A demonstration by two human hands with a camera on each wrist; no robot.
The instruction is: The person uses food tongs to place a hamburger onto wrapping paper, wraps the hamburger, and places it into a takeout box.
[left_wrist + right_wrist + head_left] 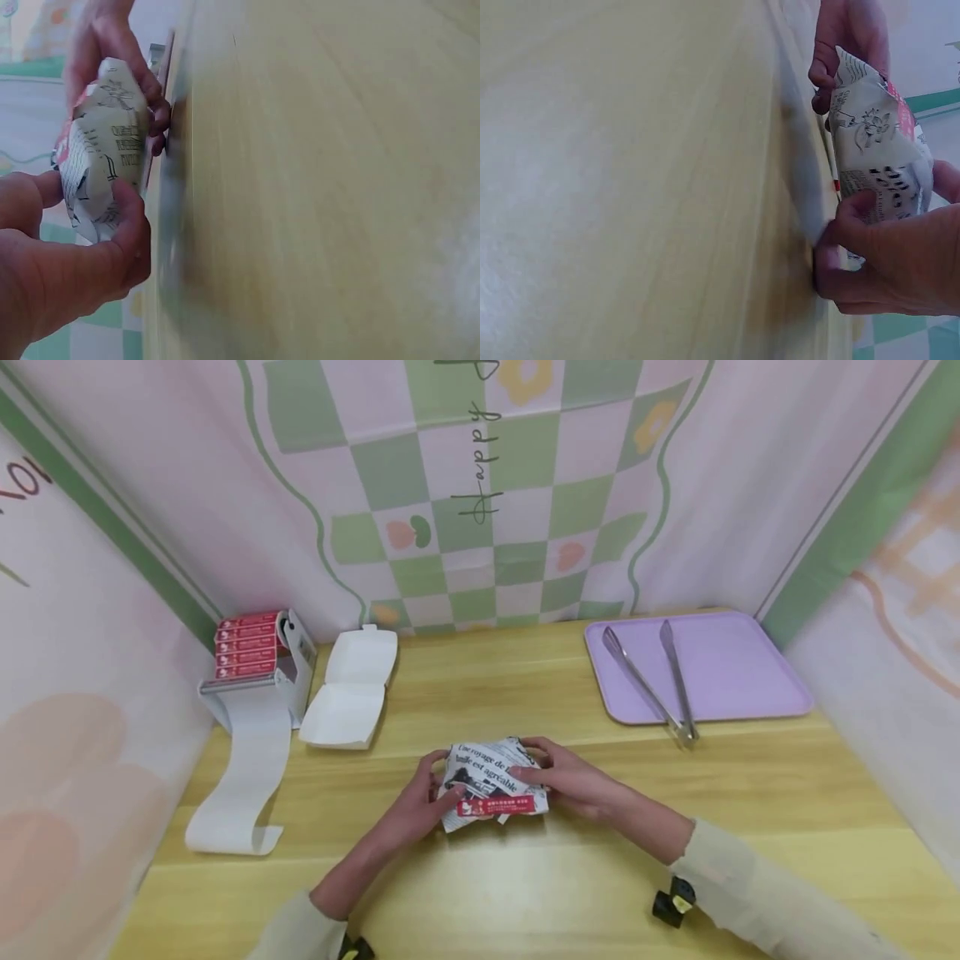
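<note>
A packet wrapped in newspaper-print paper (491,768) is held between both hands over the near middle of the table. A red label (504,806) is stuck along its near side. My left hand (420,802) grips the packet's left end, thumb on top and fingers beneath. At the right end my right hand (570,777) grips it in the same way. Both wrist views show the wrapped packet (109,142) raised off the wood, with folded paper corners sticking out. What lies inside the wrapping is hidden.
At the back left stands a label dispenser (300,652) with a red label roll and a long white strip (251,768) hanging out. Beside it lies an opened white box (348,693). A purple tray (742,668) at the back right carries metal tongs (648,685).
</note>
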